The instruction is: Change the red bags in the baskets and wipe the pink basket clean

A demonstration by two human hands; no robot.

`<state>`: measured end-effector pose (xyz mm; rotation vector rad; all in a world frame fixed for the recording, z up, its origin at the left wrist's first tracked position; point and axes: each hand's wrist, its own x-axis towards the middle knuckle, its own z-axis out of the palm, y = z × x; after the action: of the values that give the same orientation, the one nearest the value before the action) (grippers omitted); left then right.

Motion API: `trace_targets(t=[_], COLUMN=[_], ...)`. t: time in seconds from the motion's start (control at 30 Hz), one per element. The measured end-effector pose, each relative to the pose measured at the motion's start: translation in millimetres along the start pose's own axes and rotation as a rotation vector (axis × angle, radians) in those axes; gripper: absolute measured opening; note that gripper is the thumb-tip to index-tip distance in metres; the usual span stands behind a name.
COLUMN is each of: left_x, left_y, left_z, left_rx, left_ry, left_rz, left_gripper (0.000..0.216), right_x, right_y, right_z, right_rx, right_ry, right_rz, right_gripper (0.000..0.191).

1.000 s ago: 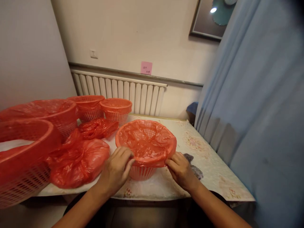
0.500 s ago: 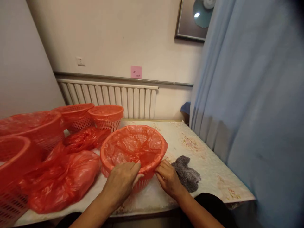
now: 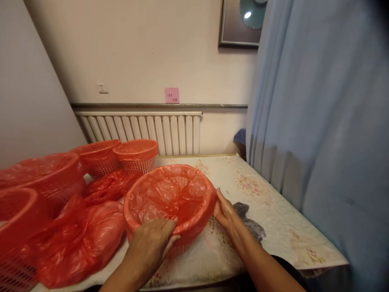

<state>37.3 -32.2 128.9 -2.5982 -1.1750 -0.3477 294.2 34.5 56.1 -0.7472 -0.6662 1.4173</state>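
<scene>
A basket (image 3: 131,205) lined with a red plastic bag (image 3: 179,194) stands in front of me, the bag folded over its rim. My left hand (image 3: 152,243) grips the near rim, its fingers closed over the bag's edge. At the basket's right side, my right hand (image 3: 225,211) presses against the bag-covered wall just below the rim; its fingers are partly hidden behind the basket. A grey speckled cloth (image 3: 251,223) lies on the table, partly covered by my right forearm.
Several bag-lined baskets stand at left, among them a small one (image 3: 139,164) at the back. Crumpled red bags (image 3: 82,239) lie beside my basket. The table (image 3: 273,243) has a flowered cover. A radiator (image 3: 136,129) is behind; a blue curtain (image 3: 319,142) hangs at right.
My right hand has moved from the near right rim up along the basket's right side. The left hand stays at the near rim, and the basket looks slightly tilted.
</scene>
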Motion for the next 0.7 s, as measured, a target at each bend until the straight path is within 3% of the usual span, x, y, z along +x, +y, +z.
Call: trace_targets(t=[0.13, 0.23, 0.37, 0.47, 0.53, 0.6, 0.7], left_x=[-2, -4, -5, -7, -8, -8, -9], left_y=[0, 1, 1, 1, 0, 0, 0], left_z=[-1, 0, 1, -1, -3, -5, -9], left_rx=[0.000, -0.004, -0.001, -0.024, -0.067, -0.120, -0.218], left_ry=[-0.028, -0.017, 0.019, 0.021, 0.009, 0.008, 0.033], left_rz=[-0.006, 0.002, 0.002, -0.008, -0.006, -0.001, 0.008], left_gripper=[0.012, 0.012, 0.012, 0.010, 0.009, 0.011, 0.021], right_x=[0, 1, 7, 3, -12, -34, -68], right_y=[8, 23, 35, 21, 4, -10, -15], right_z=[14, 14, 4, -1, 3, 14, 36], right_rx=[0.008, -0.050, -0.404, -0.552, -0.642, -0.836, -1.102], right_ry=[-0.078, -0.063, 0.203, 0.380, 0.461, 0.440, 0.034], right_rz=[-0.063, -0.055, -0.132, -0.224, -0.422, -0.788, -1.168], right_gripper=[0.038, 0.033, 0.026, 0.021, 0.020, 0.021, 0.029])
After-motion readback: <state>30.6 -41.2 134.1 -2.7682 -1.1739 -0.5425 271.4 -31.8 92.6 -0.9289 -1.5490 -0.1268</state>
